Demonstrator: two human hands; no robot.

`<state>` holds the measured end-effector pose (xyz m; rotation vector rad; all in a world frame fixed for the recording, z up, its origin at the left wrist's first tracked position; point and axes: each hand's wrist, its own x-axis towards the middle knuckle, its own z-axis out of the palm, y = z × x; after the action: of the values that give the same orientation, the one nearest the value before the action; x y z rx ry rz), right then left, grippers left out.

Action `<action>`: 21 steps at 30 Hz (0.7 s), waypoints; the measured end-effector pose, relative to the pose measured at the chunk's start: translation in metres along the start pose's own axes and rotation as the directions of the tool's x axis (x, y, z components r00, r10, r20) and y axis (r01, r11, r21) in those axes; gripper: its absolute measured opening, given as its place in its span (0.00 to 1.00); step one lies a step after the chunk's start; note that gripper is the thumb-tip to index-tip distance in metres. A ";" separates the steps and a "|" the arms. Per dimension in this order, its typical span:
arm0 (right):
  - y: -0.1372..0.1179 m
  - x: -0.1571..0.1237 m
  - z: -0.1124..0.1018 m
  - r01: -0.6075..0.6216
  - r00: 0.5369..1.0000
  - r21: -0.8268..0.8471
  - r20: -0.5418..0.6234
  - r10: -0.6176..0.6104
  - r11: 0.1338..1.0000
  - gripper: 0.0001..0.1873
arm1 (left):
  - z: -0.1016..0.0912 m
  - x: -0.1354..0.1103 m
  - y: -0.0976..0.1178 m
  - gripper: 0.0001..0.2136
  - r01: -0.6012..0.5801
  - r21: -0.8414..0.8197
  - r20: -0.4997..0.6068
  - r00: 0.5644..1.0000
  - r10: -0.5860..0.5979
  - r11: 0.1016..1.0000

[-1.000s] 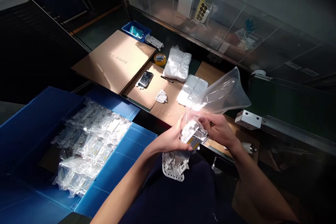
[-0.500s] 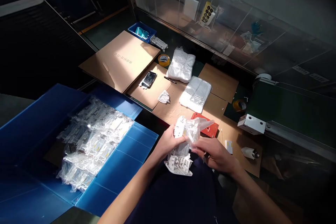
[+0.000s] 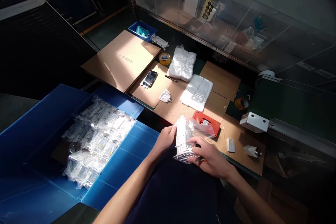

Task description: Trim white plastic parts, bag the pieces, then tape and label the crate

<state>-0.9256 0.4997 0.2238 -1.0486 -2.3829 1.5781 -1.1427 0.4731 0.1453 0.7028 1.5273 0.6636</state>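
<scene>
A long white plastic part [image 3: 181, 139] stands in front of me, its upper portion inside a clear plastic bag [image 3: 201, 127]. My left hand [image 3: 165, 139] grips it from the left side. My right hand [image 3: 210, 154] lies across its lower end, fingers wrapped over the ribbed white plastic. The bag's loose end trails to the right, over a red-orange pad [image 3: 206, 123]. Part of the white piece is hidden behind my fingers.
On the left stands a blue corrugated box [image 3: 118, 157] full of bagged white parts [image 3: 98, 138]. Cardboard sheets [image 3: 120, 61] cover the bench, with a cracked phone [image 3: 149, 78], tape roll [image 3: 164, 58], and stacks of clear bags [image 3: 196, 92]. A white metal bracket [image 3: 254, 121] sits right.
The bag has shrunk from a large puffed shape above my hands to a snug sleeve around the part. The part has turned more upright, and the red-orange pad has come into view.
</scene>
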 end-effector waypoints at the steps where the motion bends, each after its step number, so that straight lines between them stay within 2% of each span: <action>1: 0.007 -0.001 0.000 -0.029 0.998 0.142 -0.044 0.036 0.989 0.11 | -0.005 -0.001 0.000 0.19 -0.028 0.069 -0.012 0.999 0.029 0.997; 3: 0.024 -0.002 0.001 -0.108 0.972 0.468 -0.136 0.192 0.877 0.10 | -0.014 -0.004 0.003 0.17 -0.083 0.174 -0.018 0.996 0.087 0.981; 4: 0.033 -0.002 0.001 -0.137 0.943 0.614 -0.161 0.292 0.778 0.12 | -0.017 -0.006 0.005 0.17 -0.105 0.210 -0.009 0.994 0.110 0.972; 6: 0.048 -0.001 0.004 -0.148 0.864 0.810 -0.174 0.473 0.568 0.20 | -0.020 -0.013 0.012 0.17 -0.140 0.245 0.048 0.990 0.132 0.959; 8: 0.058 0.002 0.008 -0.135 0.794 0.884 -0.174 0.582 0.448 0.25 | -0.017 -0.021 0.020 0.18 -0.169 0.236 0.150 0.979 0.136 0.957; 11: 0.062 0.010 0.017 -0.144 0.764 0.901 -0.162 0.625 0.409 0.23 | 0.000 -0.032 0.035 0.20 -0.228 0.180 0.290 0.942 0.170 0.957; 13: 0.061 0.015 0.024 -0.147 0.778 0.905 -0.143 0.611 0.399 0.22 | 0.013 -0.039 0.043 0.20 -0.291 0.142 0.332 0.914 0.232 0.946; 15: 0.060 0.018 0.032 -0.128 0.794 0.892 -0.169 0.584 0.433 0.20 | 0.025 -0.046 0.051 0.20 -0.369 0.123 0.342 0.887 0.310 0.921; 16: 0.060 0.018 0.035 -0.122 0.799 0.862 -0.209 0.564 0.492 0.18 | 0.028 -0.049 0.054 0.20 -0.401 0.123 0.344 0.875 0.340 0.908; 18: 0.060 0.018 0.040 -0.136 0.800 0.729 -0.318 0.509 0.671 0.11 | 0.030 -0.058 0.059 0.19 -0.469 0.135 0.364 0.843 0.396 0.873; 19: 0.060 0.018 0.041 -0.152 0.802 0.639 -0.366 0.472 0.754 0.09 | 0.028 -0.062 0.061 0.19 -0.506 0.131 0.394 0.816 0.423 0.853; 21: 0.058 0.017 0.042 -0.172 0.816 0.490 -0.415 0.402 0.854 0.10 | 0.019 -0.068 0.061 0.17 -0.571 0.048 0.502 0.723 0.475 0.819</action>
<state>-0.9285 0.4903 0.1513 -1.5408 -1.4864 1.5573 -1.1176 0.4607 0.2345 1.3834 0.9331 0.6937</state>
